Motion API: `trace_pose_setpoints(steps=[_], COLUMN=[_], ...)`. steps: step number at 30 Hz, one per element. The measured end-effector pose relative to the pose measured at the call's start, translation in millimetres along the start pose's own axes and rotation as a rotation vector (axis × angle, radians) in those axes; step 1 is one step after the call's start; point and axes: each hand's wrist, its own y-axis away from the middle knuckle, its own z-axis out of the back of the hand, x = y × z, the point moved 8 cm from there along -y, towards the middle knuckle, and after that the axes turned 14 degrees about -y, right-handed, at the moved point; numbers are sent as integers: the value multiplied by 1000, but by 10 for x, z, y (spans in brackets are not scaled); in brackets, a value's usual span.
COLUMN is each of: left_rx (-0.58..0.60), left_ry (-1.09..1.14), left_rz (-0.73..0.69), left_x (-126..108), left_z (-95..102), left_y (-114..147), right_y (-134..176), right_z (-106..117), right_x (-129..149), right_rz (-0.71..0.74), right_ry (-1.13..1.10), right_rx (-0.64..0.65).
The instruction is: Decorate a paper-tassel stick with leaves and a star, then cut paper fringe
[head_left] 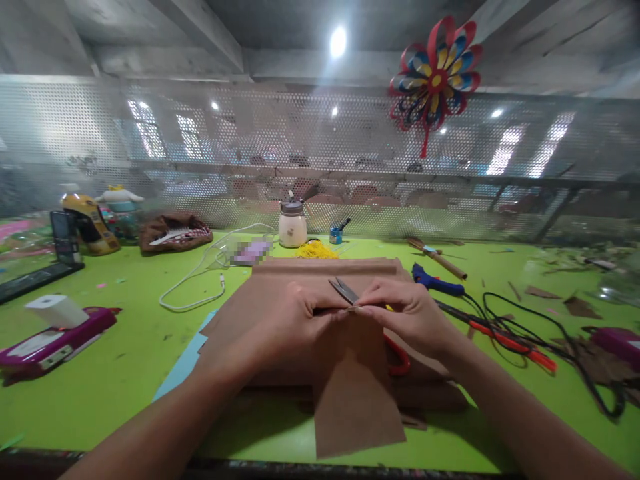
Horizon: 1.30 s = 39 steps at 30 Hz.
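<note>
A strip of brown paper (356, 393) hangs down toward me, its top edge pinched between my two hands. My left hand (295, 317) grips the upper left corner with thumb and finger. On the right corner, my right hand (405, 310) pinches the same edge, the fingertips of both hands almost meeting. Behind them, scissors (399, 357) with red handles lie on a stack of larger brown paper sheets (325, 270); their blades show just above my fingers and the middle is hidden. A light blue sheet (187, 363) sticks out from under the stack at its left.
A blue glue gun (437, 280), an orange-handled tool (515, 343) and a black cable lie at right. A purple power strip (60, 337) with a white charger sits at left. A white spray bottle (293, 223) and blue jar (336, 235) stand at back before a perforated metal screen (240, 153).
</note>
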Motion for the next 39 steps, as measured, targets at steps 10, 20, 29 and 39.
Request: trace_pose_setpoints(steps=[10,20,29,39], left_rx=[-15,99,338,365], left_ry=[-23,-90,2,113], left_rz=[10,15,101,144], left_x=[-14,100,420,464], left_z=[15,-47,-222,-208], left_y=[-10,-79,-99,-127], right_y=[14,14,-31,-7], right_z=[-54,-37,54,131], right_x=[62,2,-493,-712], right_rz=[56,-3,-308,-402], right_ry=[109,134,-19,-328], right_rx=[-2,-14,23,-33])
